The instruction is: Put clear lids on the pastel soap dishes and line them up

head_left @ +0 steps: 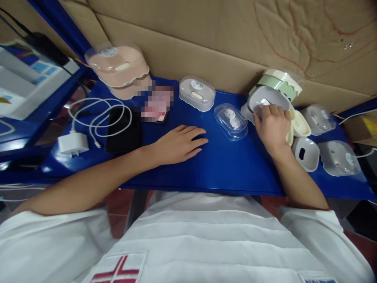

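Note:
My left hand (179,144) lies on the blue tabletop (188,173), palm down with its fingers stretched out, and holds nothing. Farther right, my right hand (273,127) grips the near rim of a grey plastic dish (266,95), its fingertips over the dish's inside. Part of that dish is hidden by the hand. Clear plastic lids (231,121) with round stickers lie stacked between my hands. Close by my right hand are cream plastic dishes (301,124) and another grey dish (306,154) with a dark oval slot.
Behind stand a lidded grey box (197,94), green-and-cream boxes (278,83) and pink boxes (118,65). Lidded grey boxes (338,158) sit at the right edge. At left lie a white charger (73,143) with its cable, a black flat object (123,131) and a phone (159,102). Cardboard (191,43) lines the back.

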`<state>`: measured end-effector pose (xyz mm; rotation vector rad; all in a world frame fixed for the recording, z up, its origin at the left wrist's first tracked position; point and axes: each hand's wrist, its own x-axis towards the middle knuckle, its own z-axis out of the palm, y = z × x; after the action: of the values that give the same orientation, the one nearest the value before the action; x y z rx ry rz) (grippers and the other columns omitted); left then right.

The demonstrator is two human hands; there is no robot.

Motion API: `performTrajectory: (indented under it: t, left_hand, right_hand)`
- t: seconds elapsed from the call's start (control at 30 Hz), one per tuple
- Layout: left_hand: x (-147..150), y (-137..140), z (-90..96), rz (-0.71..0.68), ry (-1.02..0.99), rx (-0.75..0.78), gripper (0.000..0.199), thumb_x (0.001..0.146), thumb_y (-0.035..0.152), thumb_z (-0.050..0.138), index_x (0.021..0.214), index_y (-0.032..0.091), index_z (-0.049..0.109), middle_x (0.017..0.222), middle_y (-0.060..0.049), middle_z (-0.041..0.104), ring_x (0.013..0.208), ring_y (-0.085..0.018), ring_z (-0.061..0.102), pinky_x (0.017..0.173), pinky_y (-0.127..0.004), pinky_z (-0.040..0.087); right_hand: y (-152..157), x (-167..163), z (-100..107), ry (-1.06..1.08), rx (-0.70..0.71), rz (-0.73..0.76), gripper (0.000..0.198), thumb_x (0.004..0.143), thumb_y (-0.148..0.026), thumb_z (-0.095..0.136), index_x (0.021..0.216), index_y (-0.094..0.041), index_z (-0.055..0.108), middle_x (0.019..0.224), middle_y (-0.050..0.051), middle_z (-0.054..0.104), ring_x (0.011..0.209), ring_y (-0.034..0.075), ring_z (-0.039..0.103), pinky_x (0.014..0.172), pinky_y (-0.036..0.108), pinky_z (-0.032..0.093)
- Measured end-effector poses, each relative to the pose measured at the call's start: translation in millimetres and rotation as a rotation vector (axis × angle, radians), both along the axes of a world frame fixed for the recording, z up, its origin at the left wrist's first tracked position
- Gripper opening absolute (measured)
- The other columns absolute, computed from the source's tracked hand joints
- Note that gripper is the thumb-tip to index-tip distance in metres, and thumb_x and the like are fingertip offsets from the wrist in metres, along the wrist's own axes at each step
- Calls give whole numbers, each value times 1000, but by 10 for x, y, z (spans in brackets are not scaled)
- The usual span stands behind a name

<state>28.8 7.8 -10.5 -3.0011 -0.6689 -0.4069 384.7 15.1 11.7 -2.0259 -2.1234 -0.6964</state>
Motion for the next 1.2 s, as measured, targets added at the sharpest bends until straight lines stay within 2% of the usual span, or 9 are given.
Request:
performTrajectory:
  t: [0.27,0.43,0.53,0.6,0.67,0.77,0.9,1.0,1.2]
  left_hand:
    - [3,-32,63,-17,-111,77,48,112,28,54,159,22,54,157,-18,61,136,-31,66,108,-45,58]
    - [-7,-48,113,-42,-252,154,60,109,37,65,164,24,45,168,-21,47,154,-36,51,118,-51,52]
    - [1,-41,92,-53,-167,140,46,109,37,64,152,22,58,155,-18,62,144,-33,61,115,-48,53]
    - [9,-32,68,-78,-113,130,31,111,32,60,139,20,66,140,-13,72,130,-28,69,108,-42,55]
    - [11,-25,57,-84,-91,125,23,111,28,59,128,19,70,130,-10,76,122,-25,72,100,-38,55]
    - [-8,-23,86,-44,-99,130,18,108,28,61,120,19,72,125,-8,78,113,-25,74,95,-37,54]
    - [-47,-24,146,-14,-52,176,27,107,44,66,113,19,73,113,-9,78,98,-26,73,87,-38,54]
    - [-55,-16,149,1,-3,201,36,105,50,68,122,19,73,112,-10,77,101,-29,73,87,-41,54]
    - [-42,-4,125,71,23,112,27,109,37,61,124,19,75,120,-12,75,112,-31,71,92,-44,56]
  right_hand:
    - [-162,-69,150,58,234,217,45,115,-45,41,132,-19,74,116,16,78,105,32,67,96,49,43]
    - [-412,-350,100,17,73,723,30,112,-33,56,137,-30,71,114,6,81,102,24,69,98,44,45]
    - [-417,-480,7,4,-2,927,26,112,-34,58,133,-31,73,109,3,81,99,21,69,94,40,47]
    - [-358,-470,19,11,-24,935,27,112,-42,56,123,-28,76,107,4,81,99,22,69,93,40,48]
    - [-289,-364,125,43,-39,771,39,113,-49,49,109,-24,78,105,8,80,100,25,69,93,42,48]
    - [-245,-84,391,46,-106,218,50,114,-47,38,103,-17,76,105,17,79,102,31,70,91,44,46]
    - [-272,286,613,-25,-468,-508,56,111,-58,44,121,-14,76,125,27,75,114,40,71,87,46,48]
    - [-254,411,599,-36,-687,-635,58,104,-66,55,129,-18,75,136,24,73,122,41,70,90,48,50]
    - [-258,278,607,-107,-840,-521,33,102,-46,59,117,-22,77,131,16,76,119,37,73,82,41,49]
